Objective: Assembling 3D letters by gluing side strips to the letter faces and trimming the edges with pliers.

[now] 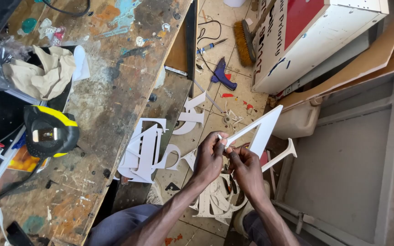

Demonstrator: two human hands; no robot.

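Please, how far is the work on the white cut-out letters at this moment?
Several white cut-out letters already lie stacked at the workbench edge, and more lie on the floor. In hand: the left hand and right hand hold one large white letter together. How many letters remain cannot be told.

Two hands (210, 157), one held white letter (263, 132), one brush (243, 42).
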